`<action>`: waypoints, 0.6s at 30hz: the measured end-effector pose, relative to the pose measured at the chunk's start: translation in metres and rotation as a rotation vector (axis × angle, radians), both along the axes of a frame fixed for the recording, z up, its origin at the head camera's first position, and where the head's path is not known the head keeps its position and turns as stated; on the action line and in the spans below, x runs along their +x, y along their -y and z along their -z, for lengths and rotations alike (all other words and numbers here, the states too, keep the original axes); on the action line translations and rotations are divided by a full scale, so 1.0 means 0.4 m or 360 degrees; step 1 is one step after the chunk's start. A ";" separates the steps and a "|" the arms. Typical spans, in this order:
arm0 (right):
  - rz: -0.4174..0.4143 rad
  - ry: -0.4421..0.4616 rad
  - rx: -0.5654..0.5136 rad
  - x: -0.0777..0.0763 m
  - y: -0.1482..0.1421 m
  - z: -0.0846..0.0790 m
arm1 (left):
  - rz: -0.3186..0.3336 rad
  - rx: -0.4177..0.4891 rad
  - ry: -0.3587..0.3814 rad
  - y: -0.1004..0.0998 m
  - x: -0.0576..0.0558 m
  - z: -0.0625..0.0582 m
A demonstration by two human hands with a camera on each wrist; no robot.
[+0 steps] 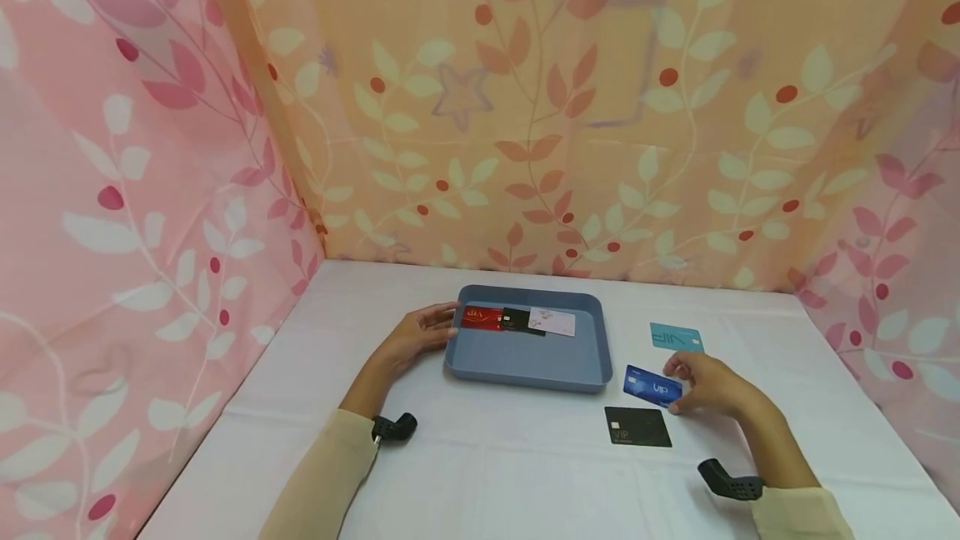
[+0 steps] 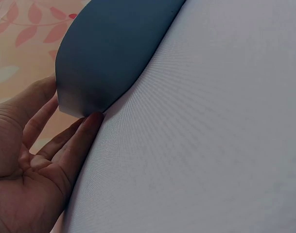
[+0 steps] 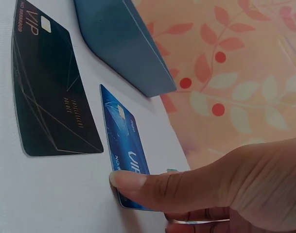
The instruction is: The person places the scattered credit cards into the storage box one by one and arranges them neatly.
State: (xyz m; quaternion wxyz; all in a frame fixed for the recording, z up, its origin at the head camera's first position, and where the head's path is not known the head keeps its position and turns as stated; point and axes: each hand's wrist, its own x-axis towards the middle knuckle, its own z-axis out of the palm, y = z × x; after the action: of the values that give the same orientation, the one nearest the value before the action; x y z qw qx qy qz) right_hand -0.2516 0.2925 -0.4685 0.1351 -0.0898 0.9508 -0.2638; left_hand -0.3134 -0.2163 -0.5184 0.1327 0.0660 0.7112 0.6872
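Note:
A blue VIP card (image 1: pixel 651 387) lies at a slant right of the blue-grey tray (image 1: pixel 525 373). My right hand (image 1: pixel 711 386) pinches its right end, thumb (image 3: pixel 133 182) at the near edge; in the right wrist view the other fingertips are mostly hidden. Beside the tray's left end, my left hand (image 1: pixel 414 337) touches the side with fairly straight fingers (image 2: pixel 84 133). In the tray, a red VIP card (image 1: pixel 482 318), a black card (image 1: pixel 516 320) and a pale flowered card (image 1: pixel 552 322) lie in an overlapping row along the far side.
A teal card (image 1: pixel 675 336) lies beyond my right hand. Nearer me lies a black VIP card (image 1: pixel 638 427). All this is on a white tablecloth (image 1: pixel 480 473), with patterned curtains (image 1: pixel 525 107) behind and at both sides.

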 end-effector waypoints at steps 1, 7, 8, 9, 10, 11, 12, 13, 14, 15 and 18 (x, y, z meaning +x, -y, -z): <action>-0.0005 -0.0003 0.0008 -0.001 0.001 -0.001 | -0.0002 0.0001 -0.0001 0.000 -0.001 0.000; 0.0028 -0.0001 0.0039 -0.001 0.006 -0.001 | 0.0006 0.0002 -0.0002 0.000 -0.003 -0.002; 0.0036 0.0001 0.0039 0.000 0.007 0.000 | 0.0008 -0.0001 0.0001 0.000 -0.003 -0.002; 0.0042 0.0000 0.0041 0.001 0.008 0.000 | 0.0007 0.0000 0.0003 0.000 -0.002 -0.001; 0.0045 -0.0002 0.0044 0.001 0.008 0.001 | 0.0009 -0.0001 0.0000 0.000 -0.002 -0.001; 0.0048 -0.0006 0.0040 0.002 0.009 0.002 | 0.0003 0.0000 0.0009 0.001 -0.003 0.000; 0.0051 -0.0013 0.0037 0.003 0.009 0.003 | -0.0004 -0.0003 0.0017 0.001 -0.003 0.001; 0.0055 -0.0022 0.0034 0.004 0.010 0.004 | -0.0008 -0.0002 0.0017 0.001 -0.003 0.001; 0.0054 -0.0036 0.0033 0.005 0.010 0.006 | -0.0008 -0.0004 0.0013 0.001 -0.002 0.002; 0.0056 -0.0049 0.0029 0.006 0.010 0.007 | -0.0011 -0.0003 0.0013 0.002 -0.003 0.002; 0.0061 -0.0084 0.0019 0.007 0.008 0.010 | -0.0018 -0.0008 0.0013 0.001 -0.003 0.003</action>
State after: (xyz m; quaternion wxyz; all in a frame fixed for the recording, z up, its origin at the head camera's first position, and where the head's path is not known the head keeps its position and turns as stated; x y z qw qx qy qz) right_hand -0.2487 0.2894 -0.4727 0.1055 -0.0777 0.9571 -0.2583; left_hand -0.3144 -0.2168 -0.5195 0.1320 0.0588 0.7128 0.6863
